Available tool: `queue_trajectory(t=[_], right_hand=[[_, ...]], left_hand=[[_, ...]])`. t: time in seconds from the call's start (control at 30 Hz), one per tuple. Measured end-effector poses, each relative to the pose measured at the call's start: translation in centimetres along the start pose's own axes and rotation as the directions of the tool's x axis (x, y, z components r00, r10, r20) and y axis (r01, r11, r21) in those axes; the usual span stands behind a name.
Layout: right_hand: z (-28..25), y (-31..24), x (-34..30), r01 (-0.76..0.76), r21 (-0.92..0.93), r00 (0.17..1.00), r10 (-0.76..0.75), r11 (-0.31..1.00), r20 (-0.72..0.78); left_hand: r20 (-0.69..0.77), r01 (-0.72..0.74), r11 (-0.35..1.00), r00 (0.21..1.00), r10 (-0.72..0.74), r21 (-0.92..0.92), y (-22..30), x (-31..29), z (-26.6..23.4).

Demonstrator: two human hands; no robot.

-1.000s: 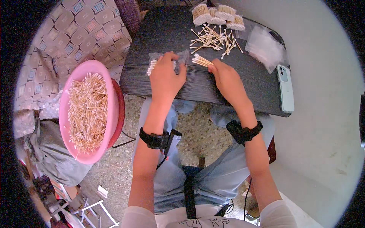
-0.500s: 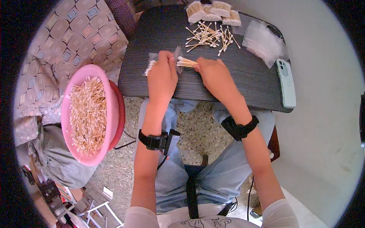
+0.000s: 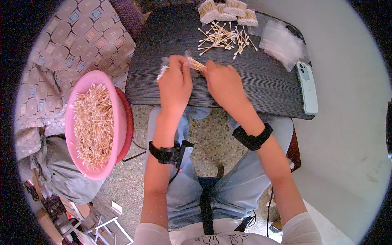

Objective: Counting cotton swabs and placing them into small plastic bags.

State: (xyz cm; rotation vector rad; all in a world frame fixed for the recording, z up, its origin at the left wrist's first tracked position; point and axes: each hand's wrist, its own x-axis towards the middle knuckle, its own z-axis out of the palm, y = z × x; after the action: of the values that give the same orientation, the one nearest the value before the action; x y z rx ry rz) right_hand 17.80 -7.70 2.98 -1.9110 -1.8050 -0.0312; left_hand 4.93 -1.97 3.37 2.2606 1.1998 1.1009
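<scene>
My left hand is closed on a small clear plastic bag over the near left part of the dark table. White tips of cotton swabs inside the bag show past the hand's left side. My right hand pinches a small bundle of cotton swabs. The bundle's far ends reach into the bag's mouth, beside my left fingers. Farther back on the table lies a loose heap of cotton swabs. My fingers hide most of the bag.
Several filled swab bags sit at the table's far edge. Flat clear bags and a pale phone lie on the right. A pink tub full of swabs stands left of the table. A wall rises at right.
My right hand has moved left toward my left hand. The swab bundle's tips, earlier outside the bag's mouth, are now inside it. My left hand has barely moved.
</scene>
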Motion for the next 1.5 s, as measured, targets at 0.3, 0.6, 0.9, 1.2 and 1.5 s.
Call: queue_trajectory(t=[0.3, 0.6, 0.9, 1.2, 1.5], right_hand=[[0.1, -1.6, -0.2, -0.088, 0.1, 0.996, 0.086, 0.991, 0.02], [-0.5, -1.1, -0.2, 0.115, -0.011, 0.993, -0.115, 0.993, 0.009], [-0.5, -0.9, 0.2, 0.269, -0.1, 0.955, -0.279, 0.958, -0.102], [-1.1, -0.9, 0.3, 0.267, -0.09, 0.957, -0.275, 0.96, -0.094], [1.0, -0.4, 0.2, 0.132, -0.189, 0.988, -0.146, 0.973, -0.059]], left_hand=[[-0.129, 0.031, 0.997, 0.991, -0.04, -0.067, -0.2, 0.0, 0.8], [-0.069, 0.082, 0.995, 0.994, -0.085, -0.048, 0.1, 0.2, -0.2], [-0.132, 0.058, 0.997, 0.989, -0.063, -0.044, 0.2, 0.4, 0.1], [-0.162, 0.086, 0.98, 0.98, -0.116, -0.182, -0.3, 0.5, 0.0], [-0.121, -0.004, 1.0, 0.993, 0.005, 0.012, 0.0, 0.1, 0.4]])
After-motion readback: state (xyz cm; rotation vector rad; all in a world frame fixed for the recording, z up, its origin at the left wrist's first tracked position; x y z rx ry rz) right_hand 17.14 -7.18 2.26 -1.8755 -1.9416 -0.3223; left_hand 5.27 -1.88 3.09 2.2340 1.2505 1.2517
